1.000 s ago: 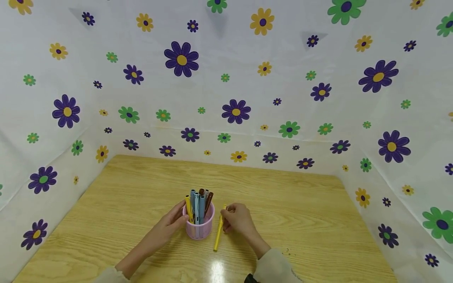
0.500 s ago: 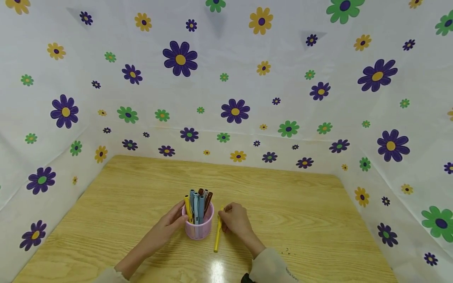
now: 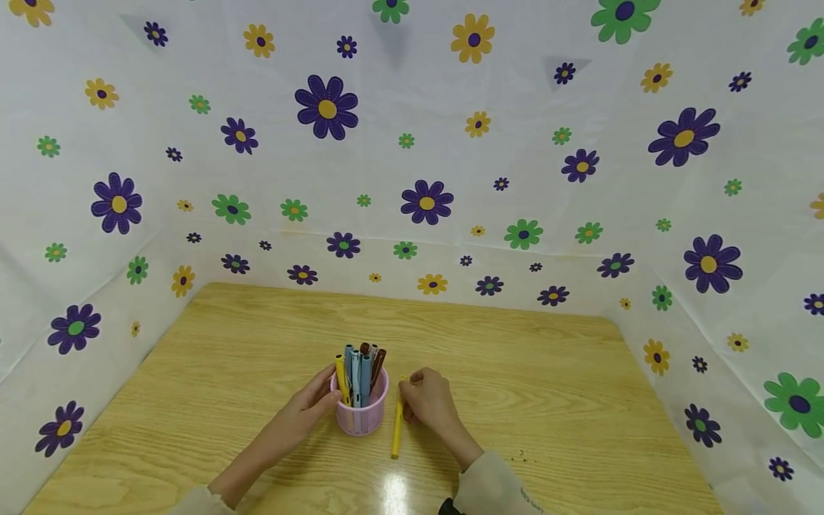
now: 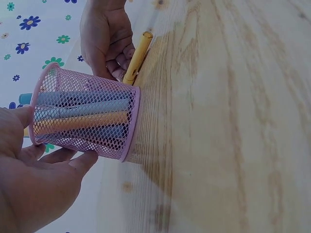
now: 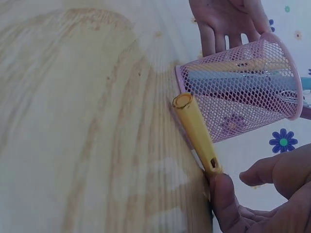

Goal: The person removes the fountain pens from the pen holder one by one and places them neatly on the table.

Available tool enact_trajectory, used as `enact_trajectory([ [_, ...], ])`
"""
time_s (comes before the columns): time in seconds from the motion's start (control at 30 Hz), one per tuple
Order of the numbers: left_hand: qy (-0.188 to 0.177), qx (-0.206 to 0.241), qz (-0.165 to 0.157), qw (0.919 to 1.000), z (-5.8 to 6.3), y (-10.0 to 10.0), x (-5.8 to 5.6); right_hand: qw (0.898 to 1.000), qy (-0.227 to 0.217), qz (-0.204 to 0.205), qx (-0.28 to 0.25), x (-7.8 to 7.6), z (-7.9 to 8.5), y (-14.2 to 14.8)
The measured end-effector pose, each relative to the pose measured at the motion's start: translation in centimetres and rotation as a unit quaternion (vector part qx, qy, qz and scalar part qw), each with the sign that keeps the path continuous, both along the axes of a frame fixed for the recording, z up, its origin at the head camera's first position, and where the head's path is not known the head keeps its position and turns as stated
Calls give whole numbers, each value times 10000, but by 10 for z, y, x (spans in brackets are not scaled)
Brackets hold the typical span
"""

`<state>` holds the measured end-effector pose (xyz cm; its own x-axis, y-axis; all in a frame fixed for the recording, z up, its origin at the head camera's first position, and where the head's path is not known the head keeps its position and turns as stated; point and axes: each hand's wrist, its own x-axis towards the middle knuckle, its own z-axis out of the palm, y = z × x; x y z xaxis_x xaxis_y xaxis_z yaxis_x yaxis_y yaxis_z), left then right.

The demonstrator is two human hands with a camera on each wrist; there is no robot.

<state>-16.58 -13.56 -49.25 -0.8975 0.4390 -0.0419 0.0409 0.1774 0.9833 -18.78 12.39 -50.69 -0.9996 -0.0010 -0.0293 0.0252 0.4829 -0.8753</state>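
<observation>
A pink mesh pen cup (image 3: 360, 422) stands on the table, with blue, brown and yellow pens (image 3: 357, 375) upright inside it. My left hand (image 3: 305, 411) holds the cup from its left side, thumb near the rim and fingers along the mesh wall; the left wrist view shows this hand (image 4: 43, 179) close up. Just right of the cup, my right hand (image 3: 430, 402) pinches the upper part of a yellow pen (image 3: 396, 429). That pen's lower end points toward the person. In the right wrist view, the pen (image 5: 195, 128) lies low along the wood, fingertips at its far part.
The wood-grain table (image 3: 257, 343) is enclosed at the back and sides by white sheets (image 3: 547, 207) printed with flowers. A few small dark specks (image 3: 523, 458) lie on the tabletop right of the right forearm.
My right hand and the yellow pen have shifted slightly left, toward the cup, and the pen stands a little steeper in view. The left hand keeps its place on the cup.
</observation>
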Motion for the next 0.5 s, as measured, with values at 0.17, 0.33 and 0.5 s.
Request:
enact_trajectory([
  [0.17, -28, 56, -11, 10000, -1, -1, 1, 9995, 121, -222, 182, 3, 7, 0],
  [0.33, -35, 25, 3, 10000, -2, -1, 0, 9990, 189, -130, -395, 5, 19, 1],
  [0.5, -56, 52, -21, 10000, -3, -1, -1, 9947, 470, -100, -906, 5, 32, -1],
])
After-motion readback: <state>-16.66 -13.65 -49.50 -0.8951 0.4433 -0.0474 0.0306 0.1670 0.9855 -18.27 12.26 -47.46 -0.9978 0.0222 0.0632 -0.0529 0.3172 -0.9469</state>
